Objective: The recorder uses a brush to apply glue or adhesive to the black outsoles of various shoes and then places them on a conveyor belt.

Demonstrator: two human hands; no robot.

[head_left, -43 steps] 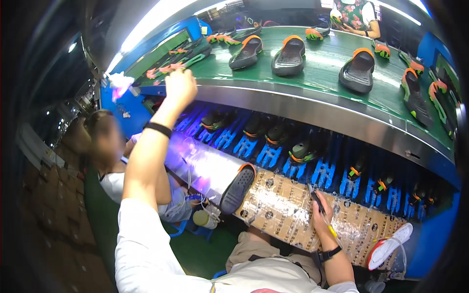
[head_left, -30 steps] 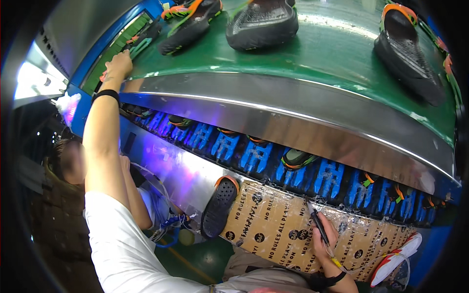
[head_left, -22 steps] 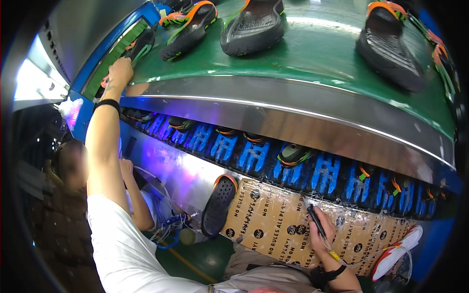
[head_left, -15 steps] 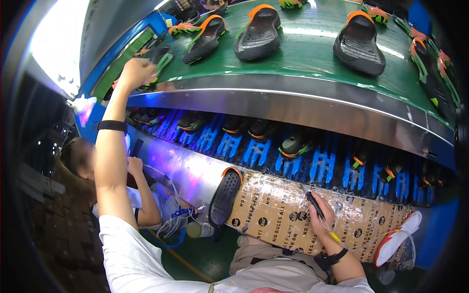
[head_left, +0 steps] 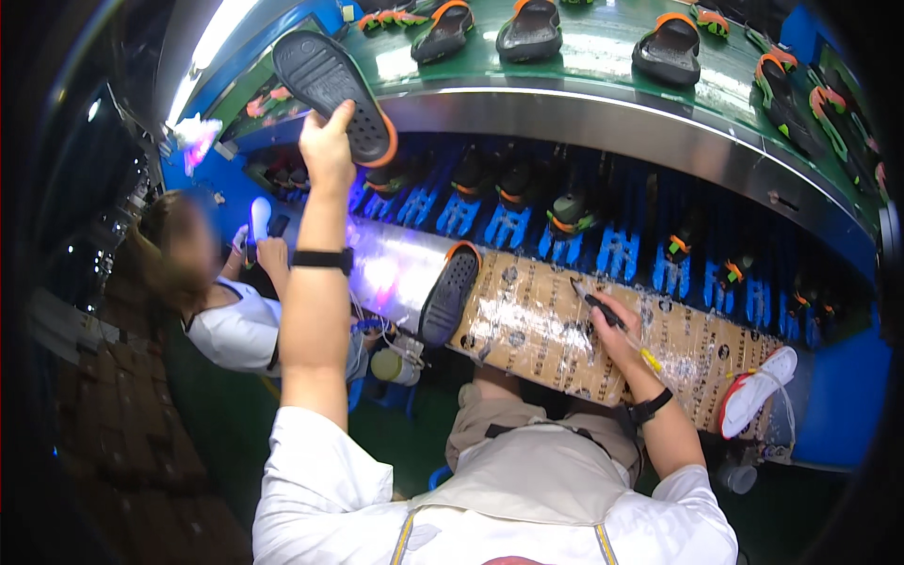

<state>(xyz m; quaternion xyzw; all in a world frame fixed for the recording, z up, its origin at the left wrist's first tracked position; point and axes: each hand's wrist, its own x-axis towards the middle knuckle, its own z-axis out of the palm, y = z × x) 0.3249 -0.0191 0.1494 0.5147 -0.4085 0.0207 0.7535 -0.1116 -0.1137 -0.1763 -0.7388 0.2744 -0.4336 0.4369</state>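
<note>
In my raised left hand is a dark grey shoe sole with an orange end, gripped by its edge with the thumb lying on its surface. It hangs over the near left side of the green conveyor belt. My right hand is closed around a black pen-shaped tool with a thin tip and a yellow piece on its cord. That hand rests over the taped brown cardboard. A second dark sole with holes and an orange rim leans at the cardboard's left end.
Several orange-rimmed dark shoe pieces, one of them a sole, stand on the belt. Below its metal edge, blue racks hold more shoes. A white and red shoe piece lies at right. A co-worker sits at left.
My left hand has come back from the belt toward me, now with a sole in it, bottom side showing. My right hand keeps the pen-shaped tool over the cardboard. The view has shifted.
</note>
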